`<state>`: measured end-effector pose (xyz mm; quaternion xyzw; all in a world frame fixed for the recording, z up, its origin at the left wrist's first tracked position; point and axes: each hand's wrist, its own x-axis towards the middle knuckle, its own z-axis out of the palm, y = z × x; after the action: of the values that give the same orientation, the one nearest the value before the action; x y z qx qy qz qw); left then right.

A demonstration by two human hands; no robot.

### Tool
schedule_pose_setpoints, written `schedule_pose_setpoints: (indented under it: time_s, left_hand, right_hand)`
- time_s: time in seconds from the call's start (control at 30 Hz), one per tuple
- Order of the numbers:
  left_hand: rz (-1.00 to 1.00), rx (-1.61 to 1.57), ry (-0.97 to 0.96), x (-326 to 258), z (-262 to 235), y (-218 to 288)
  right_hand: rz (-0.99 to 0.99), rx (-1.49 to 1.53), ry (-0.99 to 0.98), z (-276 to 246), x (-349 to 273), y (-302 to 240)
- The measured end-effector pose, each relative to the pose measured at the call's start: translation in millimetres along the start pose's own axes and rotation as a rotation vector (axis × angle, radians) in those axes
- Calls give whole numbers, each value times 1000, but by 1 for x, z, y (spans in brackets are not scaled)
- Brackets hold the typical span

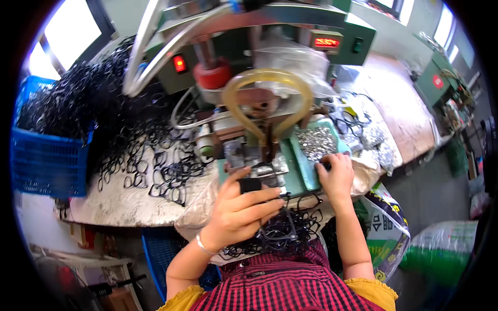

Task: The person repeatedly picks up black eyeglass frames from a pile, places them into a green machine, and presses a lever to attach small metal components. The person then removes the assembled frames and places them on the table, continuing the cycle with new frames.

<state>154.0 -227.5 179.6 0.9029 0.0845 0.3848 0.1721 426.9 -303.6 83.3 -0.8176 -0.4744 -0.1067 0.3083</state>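
Note:
My left hand (241,210), with a black band round one finger, is closed on a black eyeglass frame (267,170) just under the machine's fixture. My fingers hide part of that frame. At the right, my right hand (337,179) is over the edge of a pale green tray (307,173) holding many small shiny metal parts (315,142). Its fingers are pinched, with a small dark spot at their tips; what they hold cannot be made out. More black eyeglass frames (282,233) lie piled in my lap, below my left hand.
A green bench machine (254,19) with a looped yellowish tube (267,75) stands right in front. Loose black frames (171,171) cover the table's left side, beside a heaped blue crate (49,160). Plastic bags (371,132) lie right of the tray; a sack (384,228) stands below.

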Motion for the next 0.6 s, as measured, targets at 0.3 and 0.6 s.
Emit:
schedule_pose_setpoints:
  time_s: [0.3,0.6]
  left_hand:
    - [-173,271,597,-89,-36,23]
    - [-555,804,265,-56,-75,-119]
  right_hand:
    - [111,308,44,-2,-7,2]
    - [-119,476,184,0,19,-47]
